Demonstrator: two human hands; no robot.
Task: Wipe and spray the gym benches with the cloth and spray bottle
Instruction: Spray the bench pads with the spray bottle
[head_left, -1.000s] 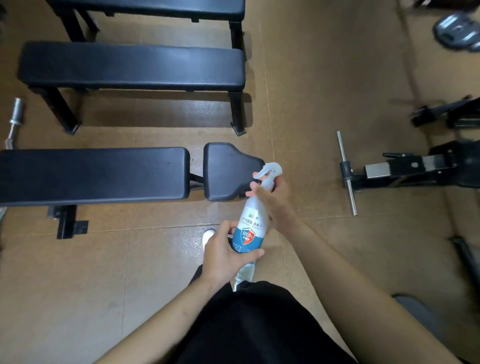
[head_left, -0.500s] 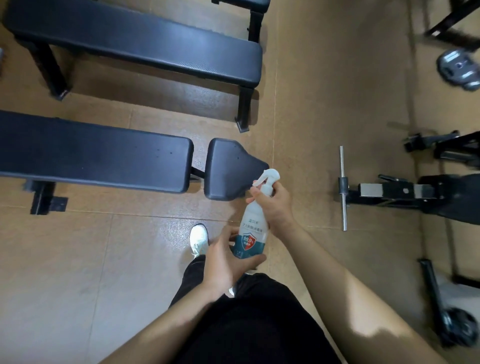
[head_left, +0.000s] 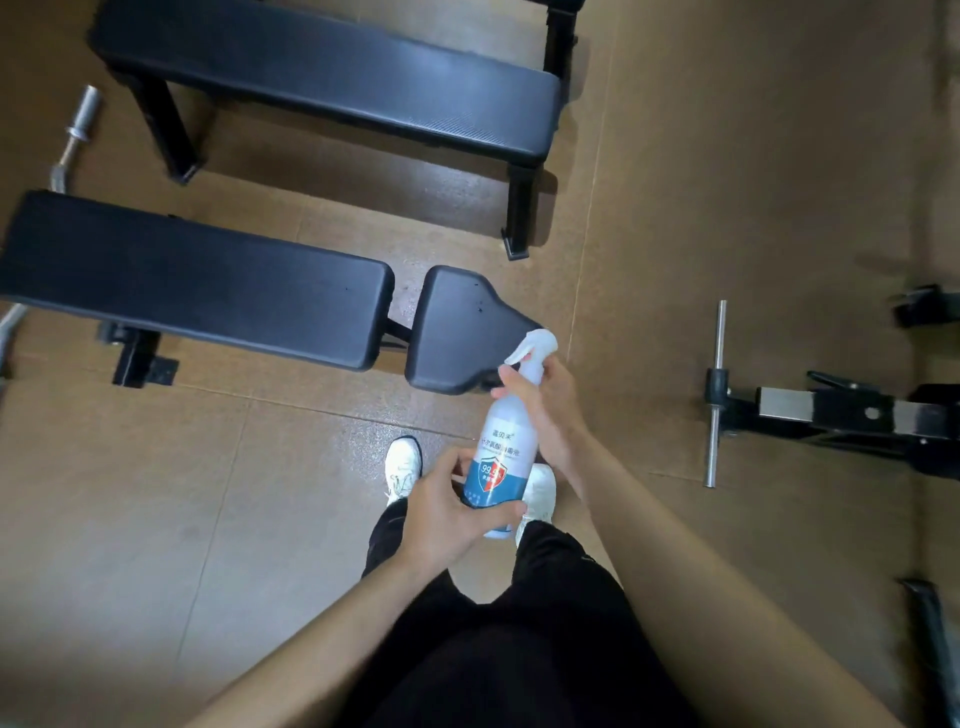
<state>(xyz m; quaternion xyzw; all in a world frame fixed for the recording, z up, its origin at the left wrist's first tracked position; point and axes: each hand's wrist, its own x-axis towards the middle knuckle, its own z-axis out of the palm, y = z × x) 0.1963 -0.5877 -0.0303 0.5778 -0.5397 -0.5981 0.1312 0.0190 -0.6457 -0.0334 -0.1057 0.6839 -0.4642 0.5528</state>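
Observation:
I hold a white spray bottle (head_left: 498, 452) with a blue and red label upright in front of me. My left hand (head_left: 447, 512) grips its lower body. My right hand (head_left: 545, 410) is wrapped round its neck, just under the white trigger head. The nozzle points left, toward the small black seat pad (head_left: 457, 327) of the nearest bench. That bench's long black pad (head_left: 197, 280) stretches off to the left. A second black flat bench (head_left: 332, 78) stands behind it. No cloth is in view.
The floor is brown tile. A chrome barbell end (head_left: 78, 130) lies at the far left. A black machine base with a chrome cross bar (head_left: 714, 395) sits on the right. My white shoes (head_left: 402, 467) and black trousers are below the bottle.
The view has shifted so the benches sit further right and lower in the frame. Both hands keep the same grip on the bottle.

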